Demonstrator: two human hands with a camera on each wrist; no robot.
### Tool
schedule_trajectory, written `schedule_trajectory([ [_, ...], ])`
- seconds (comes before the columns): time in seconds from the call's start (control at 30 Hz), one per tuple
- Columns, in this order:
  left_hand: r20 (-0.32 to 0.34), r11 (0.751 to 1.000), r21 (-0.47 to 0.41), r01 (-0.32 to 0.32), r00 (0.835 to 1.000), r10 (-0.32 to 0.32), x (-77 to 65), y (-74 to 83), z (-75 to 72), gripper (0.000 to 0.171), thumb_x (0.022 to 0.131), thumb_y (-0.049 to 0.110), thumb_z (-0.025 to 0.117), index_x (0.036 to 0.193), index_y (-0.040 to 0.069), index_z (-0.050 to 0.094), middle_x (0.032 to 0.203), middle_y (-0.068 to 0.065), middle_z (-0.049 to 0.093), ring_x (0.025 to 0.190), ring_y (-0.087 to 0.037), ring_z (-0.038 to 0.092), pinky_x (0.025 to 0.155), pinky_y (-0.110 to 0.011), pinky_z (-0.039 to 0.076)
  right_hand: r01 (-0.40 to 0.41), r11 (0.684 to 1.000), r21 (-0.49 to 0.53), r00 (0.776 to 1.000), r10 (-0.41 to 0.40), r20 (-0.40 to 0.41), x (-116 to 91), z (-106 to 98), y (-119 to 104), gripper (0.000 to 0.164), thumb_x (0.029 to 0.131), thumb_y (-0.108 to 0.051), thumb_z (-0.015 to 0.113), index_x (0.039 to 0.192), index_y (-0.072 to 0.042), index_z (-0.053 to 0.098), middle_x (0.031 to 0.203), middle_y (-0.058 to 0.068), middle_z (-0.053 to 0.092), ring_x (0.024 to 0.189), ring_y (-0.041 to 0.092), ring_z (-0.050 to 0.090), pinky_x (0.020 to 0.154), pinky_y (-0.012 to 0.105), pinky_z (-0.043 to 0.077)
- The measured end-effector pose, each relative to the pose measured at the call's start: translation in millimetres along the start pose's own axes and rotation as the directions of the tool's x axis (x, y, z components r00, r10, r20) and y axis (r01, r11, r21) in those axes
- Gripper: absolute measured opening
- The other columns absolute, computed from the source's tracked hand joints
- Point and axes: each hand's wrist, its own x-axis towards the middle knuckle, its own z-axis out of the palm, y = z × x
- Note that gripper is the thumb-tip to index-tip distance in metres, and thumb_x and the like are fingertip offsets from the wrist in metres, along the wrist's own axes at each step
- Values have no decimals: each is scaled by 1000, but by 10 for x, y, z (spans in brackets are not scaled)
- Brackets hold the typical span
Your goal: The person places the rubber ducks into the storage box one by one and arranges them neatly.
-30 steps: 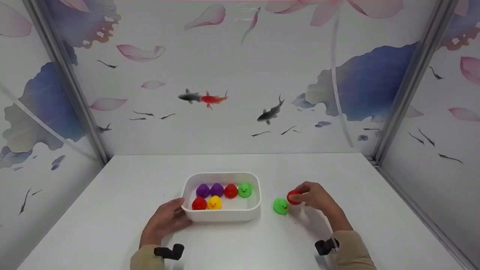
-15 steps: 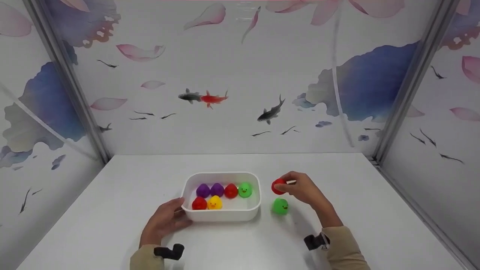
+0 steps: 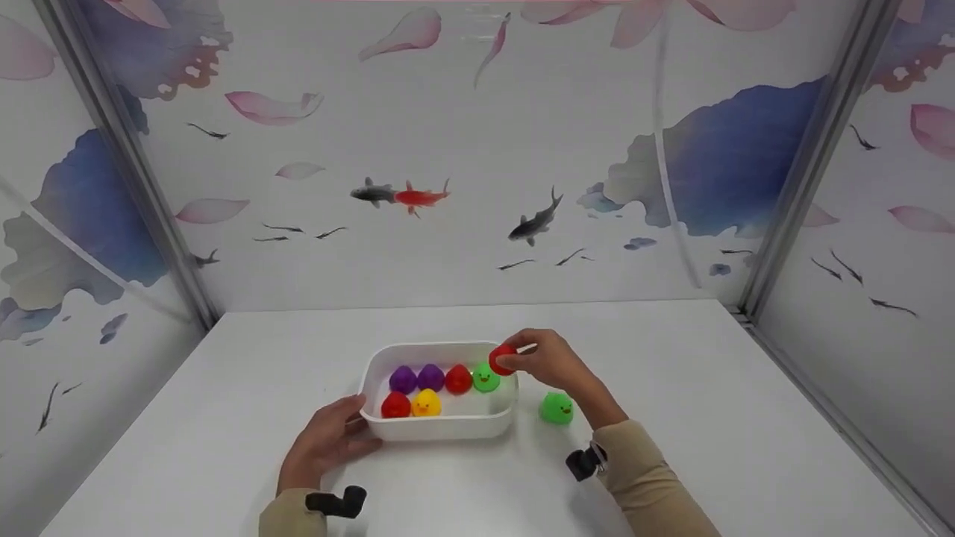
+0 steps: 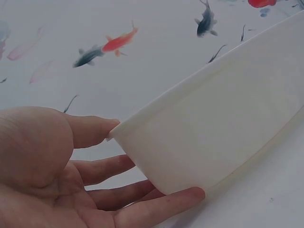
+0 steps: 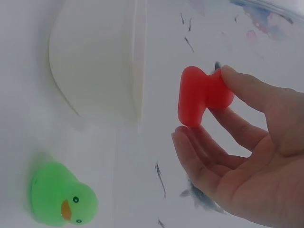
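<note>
My right hand [image 3: 548,362] pinches a red rubber duck [image 3: 503,359] between thumb and fingers, over the right rim of a white plastic box [image 3: 448,428]. In the right wrist view the red duck [image 5: 192,97] is held by its head end, tipped sideways beside the box. My left hand [image 3: 332,432] holds the box at its left corner. The left wrist view shows the thumb at the rim and the fingers around the box's corner [image 4: 156,156]. A green rubber duck [image 3: 557,409] stands on the table to the right of the box.
Inside the box lie two purple ducks [image 3: 404,379], two red ducks [image 3: 458,380], a green duck [image 3: 486,378] and a yellow duck [image 3: 426,403]. The white table [image 3: 671,358] is enclosed by printed panels [image 3: 462,119] at the back and sides.
My right hand has lifted the red duck from beside the green one and carried it left to over the box's rim. The left hand and the box have stayed in place.
</note>
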Motion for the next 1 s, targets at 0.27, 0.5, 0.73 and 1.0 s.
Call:
schedule_trajectory([
  [0.27, -19, 1000, 25, -6, 1000, 7, -2, 20, -33, 58, 106, 31, 50, 153, 0, 34, 154, -30, 37, 132, -43, 51, 99, -50, 57, 35, 999, -39, 997, -33, 67, 94, 228, -171, 26, 91, -24, 75, 114, -11, 73, 114, 7, 71, 100, 21, 69, 94, 38, 62],
  [0.5, -7, 1000, 12, 3, 1000, -3, 11, -2, -7, 57, 106, 30, 49, 153, 1, 36, 153, -30, 39, 132, -42, 52, 99, -51, 57, 27, 991, -135, 994, -12, 106, 177, 460, -190, 27, 89, -22, 77, 114, -11, 75, 114, 7, 72, 95, 20, 65, 93, 34, 62],
  [0.73, 1, 1000, -12, -23, 1000, 23, 9, 7, -6, 58, 106, 29, 49, 152, -3, 34, 152, -32, 39, 133, -44, 50, 100, -54, 56, 64, 983, -175, 992, -43, 119, 210, 656, -148, 25, 88, -20, 78, 107, -4, 73, 104, 10, 70, 90, 21, 62, 92, 38, 62],
  [1.0, 5, 1000, -18, -17, 1000, 18, -2, -25, -23, 59, 106, 29, 49, 152, -3, 33, 154, -33, 36, 137, -47, 46, 99, -54, 56, 51, 979, -198, 989, -22, 143, 221, 821, -61, 18, 87, -15, 79, 102, -6, 74, 97, 6, 71, 88, 20, 59, 94, 37, 61],
])
